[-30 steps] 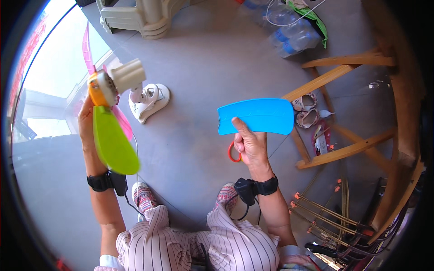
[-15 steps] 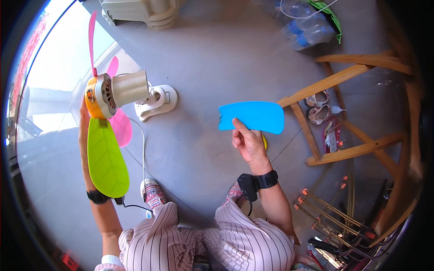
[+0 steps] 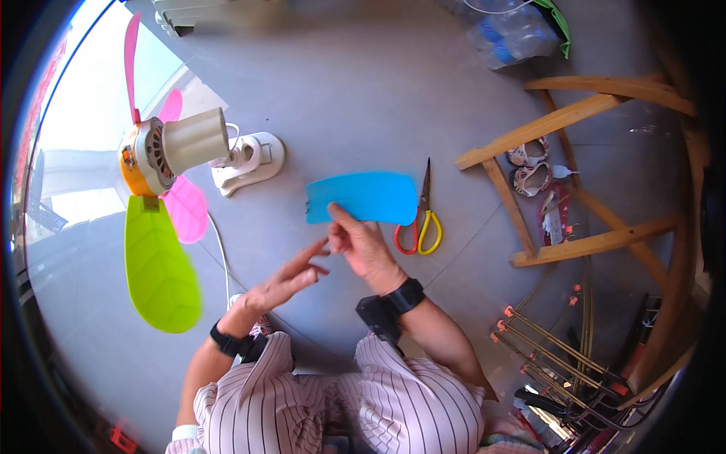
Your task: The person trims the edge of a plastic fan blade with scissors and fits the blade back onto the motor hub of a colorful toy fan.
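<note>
My right hand grips a flat blue plastic blade by its near edge, thumb on top. The blade's left end is ragged. My left hand is just left of it, fingers stretched toward the right hand and holding nothing. Further left stands a small fan with an orange hub and a cream motor housing. A yellow-green leaf-shaped blade hangs down from its hub, and pink blades are also on it. Its white base rests on the grey floor.
Scissors with a red and a yellow handle lie on the floor beyond my right hand. A wooden frame stands at right, with sandals within it. Plastic bottles lie far right; a metal rack is near right.
My left hand has come away from behind the fan and moved right, toward my right hand. My right hand has carried the blue blade left, uncovering the scissors.
</note>
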### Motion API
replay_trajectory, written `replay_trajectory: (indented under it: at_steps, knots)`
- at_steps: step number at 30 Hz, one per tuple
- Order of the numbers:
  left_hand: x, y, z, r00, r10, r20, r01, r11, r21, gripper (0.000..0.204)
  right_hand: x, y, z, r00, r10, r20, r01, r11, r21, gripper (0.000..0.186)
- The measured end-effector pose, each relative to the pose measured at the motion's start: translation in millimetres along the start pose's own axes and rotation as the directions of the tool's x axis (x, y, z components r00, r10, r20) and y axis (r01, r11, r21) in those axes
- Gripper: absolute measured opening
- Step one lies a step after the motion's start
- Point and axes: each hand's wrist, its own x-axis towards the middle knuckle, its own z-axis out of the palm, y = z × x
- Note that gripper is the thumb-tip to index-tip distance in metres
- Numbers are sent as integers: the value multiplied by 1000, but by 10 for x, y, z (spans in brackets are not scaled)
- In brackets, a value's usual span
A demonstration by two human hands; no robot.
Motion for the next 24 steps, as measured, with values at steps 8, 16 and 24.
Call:
replay_trajectory:
  at_steps: [8,16,24]
  knots:
    - [700,203,386,993,47,-104,-101,786,-610,38,-172,-66,-159,998,-46,-43,44,998,-44,22]
    - [702,199,196,891,99,-443,-299,862,-409,33,-522,-594,-1045,958,280,-70,-212,518,-828,17]
    - [676,75,134,881,-86,-465,-136,895,-425,28,-400,-302,-1455,793,-602,-90,-127,-18,-992,41]
